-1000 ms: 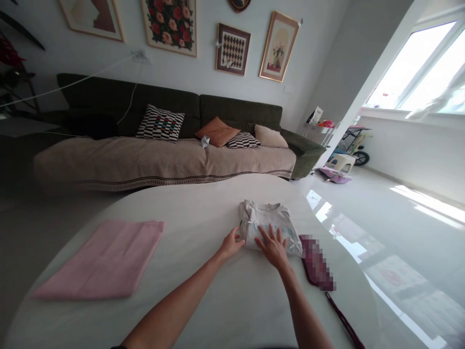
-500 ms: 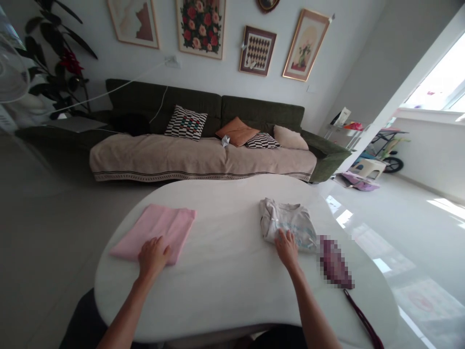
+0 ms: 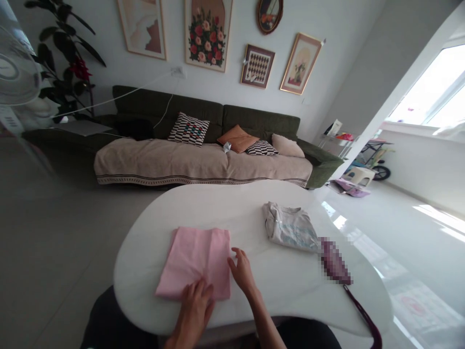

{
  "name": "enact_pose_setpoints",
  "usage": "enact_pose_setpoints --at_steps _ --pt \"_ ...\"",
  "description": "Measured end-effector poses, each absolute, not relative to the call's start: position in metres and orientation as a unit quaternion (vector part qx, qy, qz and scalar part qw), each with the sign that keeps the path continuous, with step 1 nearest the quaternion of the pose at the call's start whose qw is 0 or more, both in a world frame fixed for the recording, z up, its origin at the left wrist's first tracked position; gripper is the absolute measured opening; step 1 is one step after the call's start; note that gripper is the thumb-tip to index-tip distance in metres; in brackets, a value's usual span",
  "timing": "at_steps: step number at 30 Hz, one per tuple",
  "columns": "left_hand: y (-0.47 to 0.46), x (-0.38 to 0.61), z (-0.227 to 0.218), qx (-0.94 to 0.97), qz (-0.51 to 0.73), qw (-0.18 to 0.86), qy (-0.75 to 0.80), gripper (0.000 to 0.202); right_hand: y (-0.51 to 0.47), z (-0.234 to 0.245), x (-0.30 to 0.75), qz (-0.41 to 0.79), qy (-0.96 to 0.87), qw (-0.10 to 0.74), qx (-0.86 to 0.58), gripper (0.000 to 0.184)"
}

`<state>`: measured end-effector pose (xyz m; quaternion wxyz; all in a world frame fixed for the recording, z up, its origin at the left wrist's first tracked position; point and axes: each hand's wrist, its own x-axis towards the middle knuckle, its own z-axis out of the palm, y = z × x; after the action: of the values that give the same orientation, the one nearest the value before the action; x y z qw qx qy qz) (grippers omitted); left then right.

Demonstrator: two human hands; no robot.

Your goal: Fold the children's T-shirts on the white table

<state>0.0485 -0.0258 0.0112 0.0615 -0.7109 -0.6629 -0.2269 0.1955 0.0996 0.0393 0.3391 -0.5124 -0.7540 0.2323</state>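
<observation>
Pink cloth (image 3: 196, 259) lying flat on white table (image 3: 232, 203), left hand (image 3: 194, 310) spread open on its near edge, right hand (image 3: 241, 271) open, just beside its right edge, table gap before folded shirt (image 3: 288, 228)

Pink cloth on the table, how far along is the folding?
Done: the grey printed T-shirt lies in a neat folded stack. In hand: the pink cloth, already a flat rectangle, with the left hand on its near edge and the right hand at its right edge. Left: probably only finishing this cloth; no other loose clothing shows.
</observation>
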Motion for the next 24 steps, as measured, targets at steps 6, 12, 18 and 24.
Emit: enact_pose_setpoints --at_steps 6,12,18,24 --pt "-0.061 0.054 0.010 -0.761 -0.245 -0.055 -0.598 0.026 0.114 0.045 0.192 0.245 -0.699 0.315 -0.594 0.045" --pt "-0.041 0.040 0.014 -0.741 -0.285 -0.132 -0.594 0.046 0.120 0.080 0.171 0.280 -0.695 0.303 -0.589 0.019" --pt "-0.020 0.027 0.060 -0.650 -0.417 -0.016 -0.635 0.067 0.067 0.167 0.185 0.392 -0.773 0.348 -0.358 0.022" --pt "-0.029 0.025 0.144 -0.731 -0.398 0.085 -0.547 0.031 0.005 0.234 0.236 0.561 -0.777 0.218 -0.186 0.015"
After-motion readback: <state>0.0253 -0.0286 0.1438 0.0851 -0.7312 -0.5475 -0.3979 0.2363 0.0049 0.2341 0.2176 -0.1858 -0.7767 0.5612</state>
